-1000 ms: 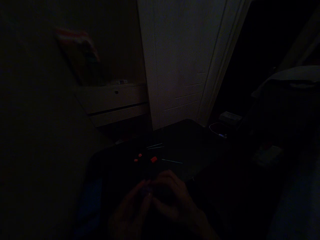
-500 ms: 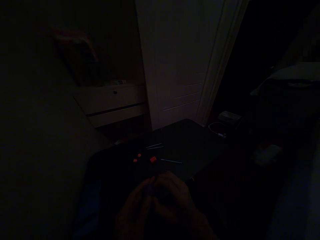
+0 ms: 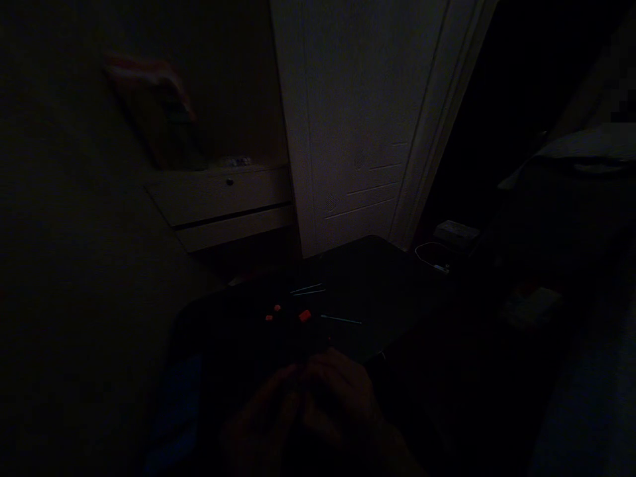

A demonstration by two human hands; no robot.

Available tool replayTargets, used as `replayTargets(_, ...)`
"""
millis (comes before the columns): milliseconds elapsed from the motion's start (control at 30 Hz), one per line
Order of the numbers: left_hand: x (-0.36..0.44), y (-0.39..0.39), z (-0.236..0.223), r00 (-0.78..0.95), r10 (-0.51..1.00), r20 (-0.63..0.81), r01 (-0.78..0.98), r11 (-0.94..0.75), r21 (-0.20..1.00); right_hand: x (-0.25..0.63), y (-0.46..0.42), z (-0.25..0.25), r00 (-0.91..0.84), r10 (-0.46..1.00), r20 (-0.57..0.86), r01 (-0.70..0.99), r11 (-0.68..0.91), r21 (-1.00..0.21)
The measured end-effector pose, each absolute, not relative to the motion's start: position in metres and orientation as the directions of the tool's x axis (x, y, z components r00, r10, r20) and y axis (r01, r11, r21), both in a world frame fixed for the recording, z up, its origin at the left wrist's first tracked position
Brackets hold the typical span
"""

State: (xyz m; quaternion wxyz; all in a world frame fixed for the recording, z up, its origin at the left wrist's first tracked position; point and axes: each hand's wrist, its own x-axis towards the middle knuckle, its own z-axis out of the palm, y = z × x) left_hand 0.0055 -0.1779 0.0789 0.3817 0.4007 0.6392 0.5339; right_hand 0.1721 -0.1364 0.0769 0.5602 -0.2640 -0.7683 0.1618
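Observation:
In dim light, my left hand (image 3: 265, 411) and my right hand (image 3: 342, 394) meet over the near part of a dark table (image 3: 368, 265). Their fingers are bent and closed together at the tips. Whatever lies between them is too dark to make out. Beyond my hands is a small red block (image 3: 305, 316), with two smaller red pieces, one (image 3: 277, 308) behind the other (image 3: 269, 318), to its left. A thin rod-like tool (image 3: 340, 319) lies to the right of the block. Farther back rests a pair of thin light rods (image 3: 308, 290), possibly tweezers.
A blue flat object (image 3: 176, 411) is at the table's left. Behind stand a drawer unit (image 3: 223, 199) and a pale door (image 3: 358, 119). On the right are a white cable (image 3: 427, 245), a box (image 3: 456, 232) and a dark bag-like shape (image 3: 556, 205).
Both hands have shifted slightly down, still together at the fingertips. A faint bluish patch between them earlier no longer shows. The red pieces and rods have stayed put.

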Motion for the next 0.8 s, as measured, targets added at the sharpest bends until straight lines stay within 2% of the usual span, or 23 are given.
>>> replayTargets(267, 0.010, -0.180, 0.075, -0.427, 0.904, -0.012, 0.205, 0.110, 0.973, 0.166, -0.137, 0.084, -0.140, 0.614, 0.777, 0.202, 0.786, -0.584)
replayTargets(467, 0.008, -0.179, 0.068, -0.463, 0.885, -0.051, 0.086, 0.102, 0.991, 0.163, -0.143, 0.085, -0.073, 0.736, 0.673, 0.159, 0.675, -0.720)
replayTargets(567, 0.007, -0.179, 0.068, -0.481, 0.876, -0.038, 0.104, 0.100, 0.990, 0.160, -0.146, 0.088, -0.034, 0.840, 0.542, 0.069, 0.543, -0.837)
replayTargets(667, 0.005, -0.179, 0.072, -0.468, 0.883, -0.016, 0.126, 0.085, 0.988, 0.159, -0.147, 0.091, -0.006, 0.947, 0.320, -0.051, 0.319, -0.946)
replayTargets(800, 0.004, -0.180, 0.076, -0.398, 0.917, -0.004, 0.179, 0.082, 0.980, 0.163, -0.141, 0.094, -0.073, 0.995, 0.071, -0.180, 0.057, -0.982)
